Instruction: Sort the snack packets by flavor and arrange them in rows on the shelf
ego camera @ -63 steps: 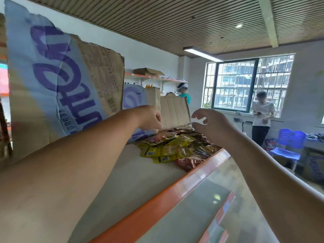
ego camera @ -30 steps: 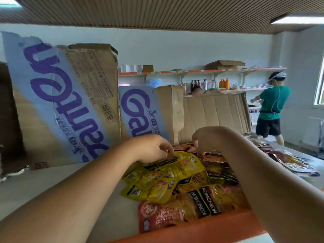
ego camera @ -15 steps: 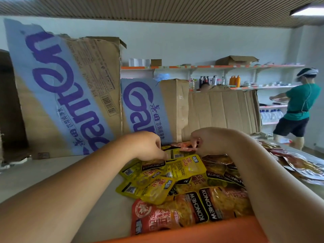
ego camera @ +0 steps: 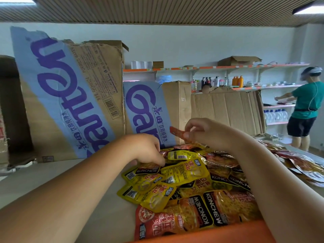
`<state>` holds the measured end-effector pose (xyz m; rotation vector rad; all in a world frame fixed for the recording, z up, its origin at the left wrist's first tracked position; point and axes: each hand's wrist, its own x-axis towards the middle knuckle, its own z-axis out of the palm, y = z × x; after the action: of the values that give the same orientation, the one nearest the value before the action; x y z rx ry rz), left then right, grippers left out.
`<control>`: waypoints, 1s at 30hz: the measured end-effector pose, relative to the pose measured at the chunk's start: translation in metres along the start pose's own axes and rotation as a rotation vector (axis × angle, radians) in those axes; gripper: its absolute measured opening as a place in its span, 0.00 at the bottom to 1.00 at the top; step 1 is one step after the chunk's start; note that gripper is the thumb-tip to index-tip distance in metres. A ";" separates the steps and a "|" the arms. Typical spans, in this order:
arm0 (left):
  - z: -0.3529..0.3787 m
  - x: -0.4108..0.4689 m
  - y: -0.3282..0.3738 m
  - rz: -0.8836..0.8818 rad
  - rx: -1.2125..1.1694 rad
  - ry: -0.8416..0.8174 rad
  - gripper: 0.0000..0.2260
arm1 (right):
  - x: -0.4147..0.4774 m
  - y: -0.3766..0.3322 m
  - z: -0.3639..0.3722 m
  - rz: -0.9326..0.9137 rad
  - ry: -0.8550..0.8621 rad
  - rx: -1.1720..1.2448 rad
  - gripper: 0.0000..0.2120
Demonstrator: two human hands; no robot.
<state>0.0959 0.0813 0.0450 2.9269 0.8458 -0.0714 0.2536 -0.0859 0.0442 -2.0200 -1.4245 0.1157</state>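
right grip around one red packet

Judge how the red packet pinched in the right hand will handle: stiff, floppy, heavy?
Likely light: the right hand holds the red packet by fingertips alone. Probably fairly stiff for its size: it juts out sideways without drooping.

packets heaped on shelf, cardboard boxes standing behind them.
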 end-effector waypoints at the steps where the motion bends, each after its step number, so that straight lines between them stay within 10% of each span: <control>1: 0.000 0.000 0.000 -0.010 -0.006 -0.004 0.19 | 0.000 0.000 0.000 0.006 0.023 0.033 0.05; 19: -0.001 -0.004 -0.002 0.020 -0.039 0.043 0.19 | -0.001 -0.005 0.001 -0.110 0.325 -0.198 0.15; 25: 0.004 0.003 0.000 0.016 0.040 0.018 0.20 | -0.006 -0.015 0.018 0.016 -0.247 -0.397 0.12; 30: 0.003 0.005 -0.005 0.034 0.032 0.017 0.19 | -0.009 -0.010 0.013 0.019 -0.248 -0.384 0.08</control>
<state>0.0979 0.0878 0.0413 2.9751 0.8039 -0.0588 0.2360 -0.0863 0.0374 -2.3973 -1.6831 0.1104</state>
